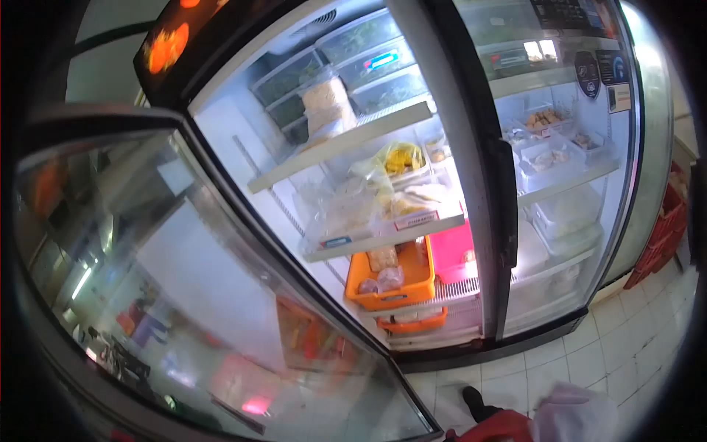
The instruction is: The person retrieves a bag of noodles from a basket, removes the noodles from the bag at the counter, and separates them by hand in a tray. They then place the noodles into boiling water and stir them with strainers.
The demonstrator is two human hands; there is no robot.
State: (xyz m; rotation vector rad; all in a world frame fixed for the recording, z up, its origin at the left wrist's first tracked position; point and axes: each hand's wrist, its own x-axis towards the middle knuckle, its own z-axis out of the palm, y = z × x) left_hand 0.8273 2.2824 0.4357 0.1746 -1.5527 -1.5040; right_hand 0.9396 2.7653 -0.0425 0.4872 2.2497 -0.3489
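Note:
Neither of my hands shows in the head view. A pale translucent plastic bag (574, 414) is at the bottom edge beside red fabric (501, 427); whatever holds it is hidden. Ahead stands a tall display fridge with its left glass door (199, 295) swung open. Its upper shelf (346, 144) bears a pack of something beige (328, 103) in front of stacked clear containers (368, 62). On the middle shelf lie bagged foods, including a yellow bag (403, 159). Lower down, an orange crate (394, 293) holds several wrapped packs beside a pink container (453, 250).
The fridge's right glass door (552, 169) is closed, with clear tubs behind it. Red crates (659, 228) stand at the far right. A dark shoe (477, 404) is on the white tiled floor (604, 346). The open door spans the left side.

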